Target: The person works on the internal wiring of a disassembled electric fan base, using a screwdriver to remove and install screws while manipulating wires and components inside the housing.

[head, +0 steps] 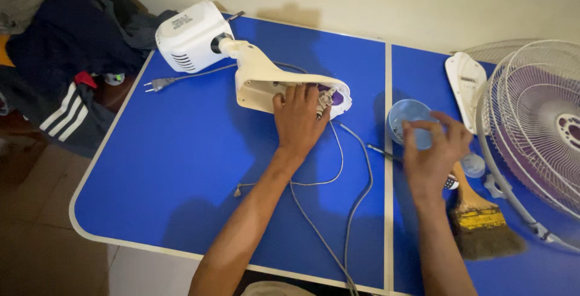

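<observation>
My left hand (297,121) rests on the open white neck of a fan body (260,78), fingers over the exposed wiring and purple part near its end. The white motor housing (190,35) lies at the far end, tipped on its side. My right hand (432,151) hovers blurred over a small clear blue-tinted plastic cup (406,118), fingertips at its rim; whether it grips anything I cannot tell. A thin screwdriver shaft (380,151) lies just left of that hand.
The blue folding table (181,169) has a seam down its right part. Grey cords (347,211) and a plug (156,83) trail across it. A paintbrush (480,223), fan grille (538,127), white cover (465,81) and small cap (473,165) lie right. Clothes (66,60) pile at left.
</observation>
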